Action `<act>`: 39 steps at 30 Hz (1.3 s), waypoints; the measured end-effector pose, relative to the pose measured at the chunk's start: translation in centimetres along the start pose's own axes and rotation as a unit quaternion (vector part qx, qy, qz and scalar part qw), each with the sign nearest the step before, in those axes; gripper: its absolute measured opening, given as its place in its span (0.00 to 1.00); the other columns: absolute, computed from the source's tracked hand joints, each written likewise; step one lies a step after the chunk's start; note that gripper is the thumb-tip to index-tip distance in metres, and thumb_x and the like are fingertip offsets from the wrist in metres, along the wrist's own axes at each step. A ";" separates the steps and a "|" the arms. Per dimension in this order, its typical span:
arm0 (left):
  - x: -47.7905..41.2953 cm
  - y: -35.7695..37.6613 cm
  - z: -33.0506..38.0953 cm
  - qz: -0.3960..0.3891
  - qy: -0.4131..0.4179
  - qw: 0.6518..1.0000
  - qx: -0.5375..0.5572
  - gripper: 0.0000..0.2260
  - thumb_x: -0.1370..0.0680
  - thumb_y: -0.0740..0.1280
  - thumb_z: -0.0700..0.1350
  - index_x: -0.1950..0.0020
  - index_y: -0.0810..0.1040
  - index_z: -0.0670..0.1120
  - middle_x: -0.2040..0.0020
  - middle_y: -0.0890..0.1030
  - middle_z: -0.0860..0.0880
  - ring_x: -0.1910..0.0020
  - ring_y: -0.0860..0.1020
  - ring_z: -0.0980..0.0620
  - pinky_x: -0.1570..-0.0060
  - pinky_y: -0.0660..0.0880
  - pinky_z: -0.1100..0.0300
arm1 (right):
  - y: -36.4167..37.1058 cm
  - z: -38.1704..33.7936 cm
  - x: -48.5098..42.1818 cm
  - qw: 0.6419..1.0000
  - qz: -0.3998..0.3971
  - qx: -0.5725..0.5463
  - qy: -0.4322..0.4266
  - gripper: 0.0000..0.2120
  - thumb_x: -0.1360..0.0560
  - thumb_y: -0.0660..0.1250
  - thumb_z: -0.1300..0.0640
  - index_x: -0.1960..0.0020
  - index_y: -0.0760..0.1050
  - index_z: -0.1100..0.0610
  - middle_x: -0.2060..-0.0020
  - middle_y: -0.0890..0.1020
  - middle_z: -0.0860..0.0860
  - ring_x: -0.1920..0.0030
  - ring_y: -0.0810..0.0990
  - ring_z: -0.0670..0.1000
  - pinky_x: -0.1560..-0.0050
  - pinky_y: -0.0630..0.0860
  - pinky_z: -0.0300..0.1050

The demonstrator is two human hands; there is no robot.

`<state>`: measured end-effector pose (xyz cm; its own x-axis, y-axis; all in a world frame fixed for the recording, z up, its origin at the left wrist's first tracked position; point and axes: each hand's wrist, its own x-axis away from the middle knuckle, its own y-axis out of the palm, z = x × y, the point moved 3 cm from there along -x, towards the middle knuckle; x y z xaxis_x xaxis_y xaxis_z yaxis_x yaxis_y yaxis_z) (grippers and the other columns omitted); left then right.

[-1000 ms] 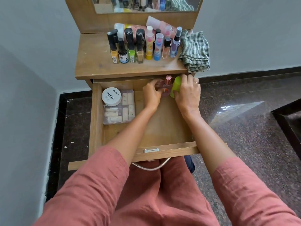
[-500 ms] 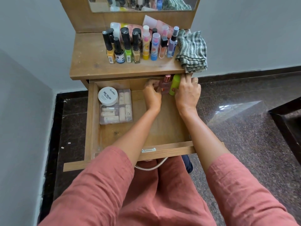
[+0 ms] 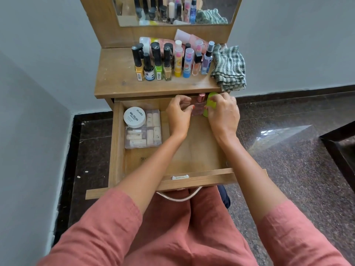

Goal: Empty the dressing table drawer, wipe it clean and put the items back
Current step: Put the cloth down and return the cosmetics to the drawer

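The wooden drawer [image 3: 192, 156] of the dressing table is pulled out over my lap. At its back right corner stand a pink bottle [image 3: 198, 107] with a rose-gold cap and a green bottle [image 3: 211, 101], side by side. My left hand [image 3: 177, 117] holds the pink bottle from the left with its fingertips. My right hand [image 3: 223, 115] is wrapped over the green bottle and hides most of it. A white round jar [image 3: 135, 117] labelled nail polish sits on a clear compartment box [image 3: 148, 136] at the drawer's back left.
On the tabletop [image 3: 115, 81] stand several nail polish bottles [image 3: 157, 64] and small spray bottles, with tubes lying behind them. A folded green checked cloth [image 3: 228, 68] lies at the right end. A mirror [image 3: 172, 10] rises behind. A grey wall is to the left and dark stone floor to the right.
Both hands stay at the drawer's back right corner on the two bottles. My left fingers have curled in a little against the pink bottle.
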<state>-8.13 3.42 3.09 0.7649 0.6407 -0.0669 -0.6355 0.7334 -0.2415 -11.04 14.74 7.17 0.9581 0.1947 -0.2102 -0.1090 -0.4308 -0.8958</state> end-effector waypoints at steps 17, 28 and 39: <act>-6.7 -12.0 6.9 0.110 0.167 0.975 -0.098 0.14 0.27 0.64 0.33 0.42 0.76 0.43 0.44 0.75 0.46 0.46 0.72 0.55 0.46 0.69 0.69 | -2.6 -14.4 -4.5 0.955 -0.010 -0.197 -0.221 0.13 0.28 0.62 0.69 0.46 0.78 0.65 0.49 0.81 0.59 0.51 0.78 0.54 0.49 0.76 0.46; -9.1 -12.4 6.6 0.050 0.156 0.977 -0.137 0.12 0.27 0.66 0.34 0.46 0.79 0.42 0.47 0.81 0.46 0.52 0.77 0.57 0.53 0.71 0.75 | -0.8 -16.3 -5.7 0.971 -0.053 -0.023 -0.233 0.13 0.24 0.58 0.65 0.42 0.75 0.62 0.44 0.78 0.58 0.46 0.78 0.58 0.57 0.71 0.46; -5.4 -12.8 7.8 -0.004 0.152 0.981 -0.120 0.11 0.27 0.68 0.36 0.45 0.79 0.41 0.51 0.80 0.50 0.53 0.77 0.60 0.54 0.71 0.78 | -3.1 -13.6 -3.4 0.970 -0.068 -0.140 -0.189 0.13 0.26 0.63 0.65 0.44 0.78 0.57 0.48 0.81 0.58 0.51 0.80 0.56 0.48 0.77 0.51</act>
<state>-4.92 -7.67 14.09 0.7887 0.5118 -0.3406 -0.6145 0.6401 -0.4612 -10.41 3.45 15.98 0.7872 0.5531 -0.2728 0.1392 -0.5902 -0.7951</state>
